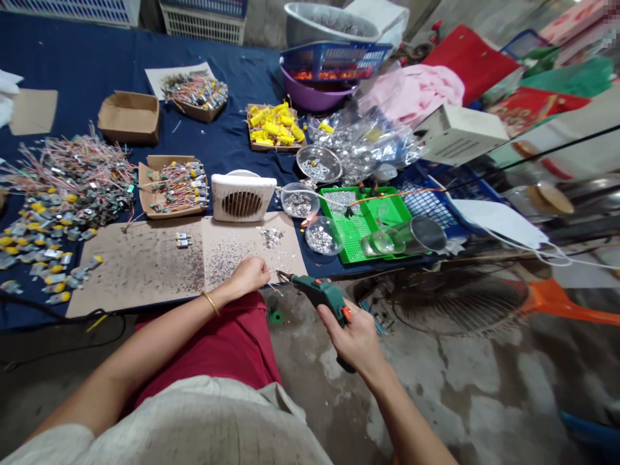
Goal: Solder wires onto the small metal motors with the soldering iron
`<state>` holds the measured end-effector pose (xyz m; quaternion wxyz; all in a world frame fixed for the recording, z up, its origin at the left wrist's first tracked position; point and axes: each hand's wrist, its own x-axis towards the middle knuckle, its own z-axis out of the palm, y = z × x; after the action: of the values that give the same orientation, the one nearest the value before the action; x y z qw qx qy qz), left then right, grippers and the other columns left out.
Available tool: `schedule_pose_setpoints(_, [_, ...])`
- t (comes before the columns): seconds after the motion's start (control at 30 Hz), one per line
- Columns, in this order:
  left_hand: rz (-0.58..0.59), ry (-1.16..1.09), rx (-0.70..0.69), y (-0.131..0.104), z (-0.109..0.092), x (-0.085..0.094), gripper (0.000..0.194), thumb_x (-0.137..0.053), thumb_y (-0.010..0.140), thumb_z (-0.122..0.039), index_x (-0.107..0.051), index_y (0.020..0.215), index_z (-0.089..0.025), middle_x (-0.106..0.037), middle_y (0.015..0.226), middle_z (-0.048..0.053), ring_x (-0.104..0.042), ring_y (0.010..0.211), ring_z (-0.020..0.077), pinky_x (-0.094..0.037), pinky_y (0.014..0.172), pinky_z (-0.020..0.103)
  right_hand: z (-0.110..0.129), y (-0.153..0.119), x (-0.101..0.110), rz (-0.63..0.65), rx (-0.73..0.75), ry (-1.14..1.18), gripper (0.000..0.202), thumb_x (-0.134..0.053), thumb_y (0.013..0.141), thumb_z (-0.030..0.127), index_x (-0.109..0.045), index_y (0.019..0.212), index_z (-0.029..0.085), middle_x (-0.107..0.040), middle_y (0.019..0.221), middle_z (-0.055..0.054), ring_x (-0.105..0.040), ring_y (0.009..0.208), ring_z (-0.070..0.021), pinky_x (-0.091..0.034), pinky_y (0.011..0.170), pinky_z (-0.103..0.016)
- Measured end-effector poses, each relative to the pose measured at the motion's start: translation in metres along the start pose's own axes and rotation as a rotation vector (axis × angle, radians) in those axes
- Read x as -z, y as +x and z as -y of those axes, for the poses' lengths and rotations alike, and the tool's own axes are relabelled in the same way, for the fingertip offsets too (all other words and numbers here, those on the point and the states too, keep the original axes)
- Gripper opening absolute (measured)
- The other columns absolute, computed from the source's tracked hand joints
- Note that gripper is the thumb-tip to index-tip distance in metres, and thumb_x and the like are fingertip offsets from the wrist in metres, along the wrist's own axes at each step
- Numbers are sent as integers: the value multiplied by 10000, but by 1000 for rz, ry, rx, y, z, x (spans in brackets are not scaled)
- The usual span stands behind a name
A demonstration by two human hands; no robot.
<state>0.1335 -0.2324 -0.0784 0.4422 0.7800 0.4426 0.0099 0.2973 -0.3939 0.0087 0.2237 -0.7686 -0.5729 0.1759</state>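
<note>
My right hand [356,336] grips a green soldering gun [320,294] with orange parts, its metal tip pointing left toward my other hand. Just left of that tip is my left hand [249,274], closed in a pinch at the front edge of the cardboard sheet [285,245]. Thin pale wires [276,289] stick out beside its fingers; the part inside the grip is hidden. Small metal bits [272,237] are scattered on the cardboard. Farther left lie two small motors [182,240] side by side.
A white boxy fan [243,197] stands behind the cardboard. Wired motors fill a carton [177,187]; loose motors [48,258] are heaped at left. Bowls of metal parts [323,235] and a green tray [349,226] stand at right. An orange-framed floor fan [460,300] is beside the table.
</note>
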Motion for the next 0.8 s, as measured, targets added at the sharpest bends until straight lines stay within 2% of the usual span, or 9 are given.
schedule_pose_setpoints(0.2, [0, 30, -18, 1, 3, -2, 224, -505, 769, -182, -720, 743, -122, -692, 697, 83, -614, 665, 170, -438, 670, 249, 11, 6, 5, 57, 70, -34, 407, -475, 871, 551, -653, 756, 204, -655, 665, -64, -595, 615, -199, -475, 631, -284])
schedule_pose_setpoints(0.53, [10, -11, 2, 9, 11, -10, 185, -526, 726, -166, -703, 687, -131, -672, 626, 50, -588, 600, 145, -422, 633, 231, -9, -4, 10, -47, -173, 120, 463, -480, 855, 556, -537, 560, 205, -571, 430, -14, -543, 399, -149, -394, 397, -232])
schedule_pose_setpoints(0.8, [17, -42, 10, 6, 7, -7, 190, -528, 737, -157, -706, 678, -127, -649, 573, 41, -587, 565, 139, -430, 625, 225, -4, -5, 9, -64, -218, 173, 467, -503, 834, 570, -557, 549, 204, -566, 396, -14, -528, 337, -145, -380, 352, -232])
